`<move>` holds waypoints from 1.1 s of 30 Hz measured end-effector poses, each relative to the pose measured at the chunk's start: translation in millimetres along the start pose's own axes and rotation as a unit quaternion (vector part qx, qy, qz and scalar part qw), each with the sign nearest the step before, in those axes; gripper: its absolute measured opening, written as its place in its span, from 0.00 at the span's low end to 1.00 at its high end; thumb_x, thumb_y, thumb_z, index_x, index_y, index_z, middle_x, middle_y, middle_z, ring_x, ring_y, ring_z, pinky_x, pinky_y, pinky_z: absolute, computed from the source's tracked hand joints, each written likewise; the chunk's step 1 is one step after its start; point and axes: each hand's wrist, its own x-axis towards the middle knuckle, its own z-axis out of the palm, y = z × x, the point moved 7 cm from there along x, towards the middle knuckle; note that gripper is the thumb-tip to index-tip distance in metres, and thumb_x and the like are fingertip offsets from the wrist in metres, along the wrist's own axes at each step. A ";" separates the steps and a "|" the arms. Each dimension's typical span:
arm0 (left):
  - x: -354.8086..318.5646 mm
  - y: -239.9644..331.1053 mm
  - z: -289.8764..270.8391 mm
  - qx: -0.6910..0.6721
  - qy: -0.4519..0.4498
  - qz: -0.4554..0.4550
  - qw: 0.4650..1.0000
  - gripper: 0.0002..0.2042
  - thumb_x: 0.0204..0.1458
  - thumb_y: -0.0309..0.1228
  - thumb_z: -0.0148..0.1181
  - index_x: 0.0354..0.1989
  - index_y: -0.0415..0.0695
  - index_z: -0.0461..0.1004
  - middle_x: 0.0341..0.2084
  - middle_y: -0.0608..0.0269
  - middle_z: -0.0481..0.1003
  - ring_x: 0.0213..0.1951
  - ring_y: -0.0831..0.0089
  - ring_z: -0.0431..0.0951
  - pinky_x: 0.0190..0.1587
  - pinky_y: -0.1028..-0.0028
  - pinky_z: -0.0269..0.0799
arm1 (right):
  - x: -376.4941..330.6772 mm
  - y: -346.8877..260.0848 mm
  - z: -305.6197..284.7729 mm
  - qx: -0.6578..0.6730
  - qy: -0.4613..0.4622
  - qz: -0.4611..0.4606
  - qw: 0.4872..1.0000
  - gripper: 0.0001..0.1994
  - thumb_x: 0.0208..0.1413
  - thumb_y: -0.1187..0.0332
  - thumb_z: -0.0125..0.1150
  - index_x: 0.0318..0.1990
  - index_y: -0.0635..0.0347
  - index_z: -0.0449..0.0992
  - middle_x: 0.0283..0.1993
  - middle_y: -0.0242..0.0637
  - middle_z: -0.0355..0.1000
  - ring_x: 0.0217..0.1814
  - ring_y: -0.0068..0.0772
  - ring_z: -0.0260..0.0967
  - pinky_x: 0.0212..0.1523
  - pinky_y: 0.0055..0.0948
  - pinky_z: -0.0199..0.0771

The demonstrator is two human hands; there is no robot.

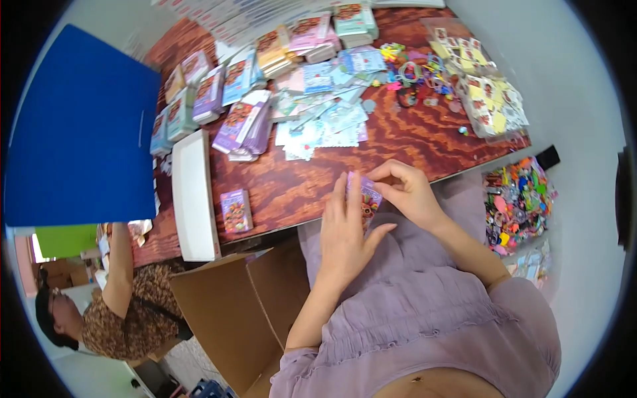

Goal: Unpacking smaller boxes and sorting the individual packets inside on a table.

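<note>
A small purple box (371,196) is being held at the near edge of the table (292,192) under the straight fingers of the left hand (346,242), while its top is being touched by the right hand's (410,198) bent finger and thumb, though whether it is being pinched cannot be told.

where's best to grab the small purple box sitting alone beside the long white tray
Take the small purple box by its near and far short ends, probably coming from above and its right: its left long side sits close to the white tray, leaving little room for a grip there.
</note>
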 end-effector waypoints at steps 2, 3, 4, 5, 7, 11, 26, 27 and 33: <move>-5.2 -16.2 -20.1 0.041 0.037 -0.020 0.998 0.41 0.48 0.33 0.69 0.70 0.39 0.55 0.62 0.39 0.62 0.60 0.42 0.66 0.61 0.53 0.62 | 9.0 0.0 22.4 0.026 -0.026 -0.010 0.999 0.09 0.61 0.78 0.58 0.48 0.68 0.76 0.51 0.32 0.72 0.47 0.18 0.72 0.45 0.21 0.74; -7.3 -29.3 -33.6 0.071 0.068 -0.033 0.995 0.39 0.48 0.32 0.68 0.69 0.38 0.56 0.61 0.39 0.63 0.60 0.41 0.66 0.63 0.51 0.60 | 10.3 -3.8 34.6 0.082 -0.042 0.024 0.995 0.09 0.61 0.76 0.58 0.48 0.68 0.76 0.52 0.32 0.72 0.47 0.18 0.72 0.45 0.21 0.74; -8.3 -46.2 -53.0 0.124 0.121 -0.026 0.985 0.37 0.50 0.30 0.66 0.68 0.36 0.57 0.59 0.38 0.65 0.60 0.41 0.66 0.62 0.51 0.60 | 9.8 -6.0 43.3 0.138 -0.053 0.060 0.987 0.09 0.61 0.75 0.58 0.48 0.67 0.76 0.52 0.33 0.72 0.46 0.18 0.71 0.45 0.21 0.74; -12.0 -66.9 -79.3 0.120 0.173 -0.046 0.977 0.34 0.52 0.30 0.65 0.67 0.35 0.59 0.58 0.37 0.67 0.61 0.41 0.65 0.63 0.52 0.60 | 12.7 -16.5 46.6 0.090 -0.047 0.013 0.995 0.09 0.62 0.73 0.58 0.48 0.65 0.76 0.49 0.32 0.74 0.44 0.17 0.72 0.44 0.21 0.74; -24.2 -114.7 -117.8 0.167 0.229 -0.145 0.948 0.33 0.53 0.30 0.65 0.66 0.34 0.58 0.60 0.38 0.65 0.61 0.43 0.66 0.63 0.55 0.61 | 16.3 1.6 42.1 0.053 -0.062 0.031 0.996 0.09 0.62 0.73 0.58 0.48 0.65 0.76 0.46 0.32 0.75 0.43 0.17 0.72 0.44 0.21 0.74; -38.7 -183.4 -122.8 0.201 0.147 -0.255 0.934 0.39 0.52 0.31 0.66 0.70 0.38 0.52 0.63 0.38 0.61 0.63 0.44 0.64 0.63 0.56 0.62 | 21.9 32.0 39.6 0.018 -0.067 0.040 0.997 0.08 0.63 0.73 0.56 0.46 0.66 0.77 0.36 0.28 0.75 0.35 0.15 0.69 0.37 0.20 0.73; 96.7 -186.5 -119.9 0.237 0.164 -0.115 0.951 0.45 0.47 0.45 0.71 0.70 0.39 0.55 0.66 0.37 0.59 0.66 0.42 0.58 0.66 0.53 0.57 | 22.0 34.8 32.3 -0.002 -0.064 0.037 0.997 0.07 0.63 0.75 0.54 0.44 0.65 0.77 0.35 0.30 0.74 0.35 0.17 0.72 0.34 0.20 0.77; 110.7 -200.2 -118.3 0.247 0.145 -0.128 0.949 0.46 0.46 0.47 0.71 0.70 0.39 0.55 0.67 0.38 0.58 0.68 0.42 0.56 0.66 0.53 0.56 | 20.9 32.7 34.9 0.000 -0.069 0.036 0.997 0.07 0.63 0.75 0.54 0.44 0.64 0.77 0.35 0.30 0.74 0.35 0.17 0.71 0.34 0.20 0.77; 138.0 -224.5 -115.0 0.158 0.045 -0.199 0.966 0.46 0.40 0.42 0.75 0.68 0.37 0.59 0.58 0.41 0.70 0.60 0.51 0.70 0.61 0.62 0.65 | 16.8 34.9 29.2 0.049 -0.081 0.041 0.995 0.07 0.64 0.75 0.54 0.43 0.66 0.77 0.38 0.33 0.74 0.36 0.19 0.72 0.36 0.22 0.78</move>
